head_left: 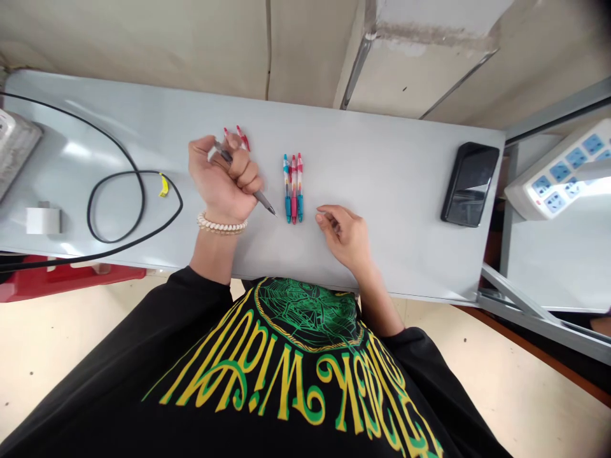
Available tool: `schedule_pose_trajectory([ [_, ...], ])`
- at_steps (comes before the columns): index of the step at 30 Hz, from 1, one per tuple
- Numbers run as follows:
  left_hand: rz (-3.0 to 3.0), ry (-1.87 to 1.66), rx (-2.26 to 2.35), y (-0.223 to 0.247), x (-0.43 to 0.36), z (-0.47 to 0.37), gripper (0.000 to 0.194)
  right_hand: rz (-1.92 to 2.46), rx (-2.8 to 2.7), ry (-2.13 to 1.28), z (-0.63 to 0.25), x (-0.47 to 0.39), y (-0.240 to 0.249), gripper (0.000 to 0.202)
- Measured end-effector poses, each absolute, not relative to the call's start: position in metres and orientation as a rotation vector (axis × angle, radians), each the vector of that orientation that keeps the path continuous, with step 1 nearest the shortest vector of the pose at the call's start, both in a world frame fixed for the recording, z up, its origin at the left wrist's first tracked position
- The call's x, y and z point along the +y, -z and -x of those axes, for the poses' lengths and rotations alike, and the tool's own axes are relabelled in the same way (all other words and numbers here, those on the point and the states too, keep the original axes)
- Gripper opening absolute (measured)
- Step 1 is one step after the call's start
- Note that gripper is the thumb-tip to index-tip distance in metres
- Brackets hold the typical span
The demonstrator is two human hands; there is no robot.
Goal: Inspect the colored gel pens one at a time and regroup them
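My left hand [226, 181] is closed around a grey pen [264, 201]. The pen slants, its pointed tip down and to the right. Just beyond my left fingers lie red-ended pens [242, 137], partly hidden by the hand. Three colourful pens lie side by side in the middle of the table: one blue [287, 191], one pink [293, 194], one with a red top and teal grip [300, 191]. To their right, my right hand [344, 235] hovers low with fingers curled. Its thumb and forefinger come together; whether something small is between them cannot be made out.
A black cable [138, 191] with a yellow tag [163, 185] loops across the table's left side, near a white charger [42, 220]. A black phone [470, 184] lies at the right end. Past that edge is a white power strip [558, 172]. A wall runs along the back.
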State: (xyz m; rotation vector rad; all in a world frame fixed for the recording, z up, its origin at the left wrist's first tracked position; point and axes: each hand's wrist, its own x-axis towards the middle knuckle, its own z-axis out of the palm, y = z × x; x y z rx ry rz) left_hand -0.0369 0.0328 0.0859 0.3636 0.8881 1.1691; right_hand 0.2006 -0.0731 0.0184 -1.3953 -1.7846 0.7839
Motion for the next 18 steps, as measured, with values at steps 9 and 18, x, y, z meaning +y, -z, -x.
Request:
schedule_pose_trajectory([
  [9,-0.486,-1.533,1.489,-0.069,0.059,0.069,0.032,1.392,-2.066,-0.752,-0.183,-0.063,-0.021,0.028],
  [18,-0.850,-1.311,1.685,-0.054,0.055,0.075,0.066,1.556,-2.090,-0.655,-0.174,-0.060,-0.013,0.020],
])
